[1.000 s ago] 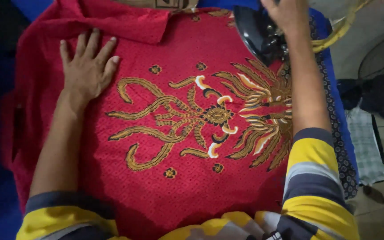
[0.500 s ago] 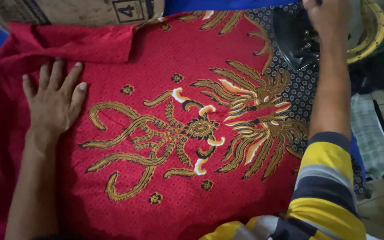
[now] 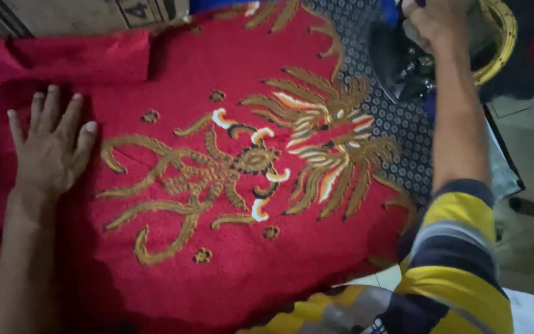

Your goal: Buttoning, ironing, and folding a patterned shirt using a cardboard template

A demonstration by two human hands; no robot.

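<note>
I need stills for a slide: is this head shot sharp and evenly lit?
Head view: the red patterned cloth is bright and fairly sharp mid-frame; the left hand is soft; the right hand and dark iron sit in dim shadow.

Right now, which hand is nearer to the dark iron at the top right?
Right. The right hand is on the iron, gripping its top; the left hand lies flat on the red patterned cloth far across.

Red batik shirt (image 3: 217,185) on ironing board (image 3: 403,133)
</note>
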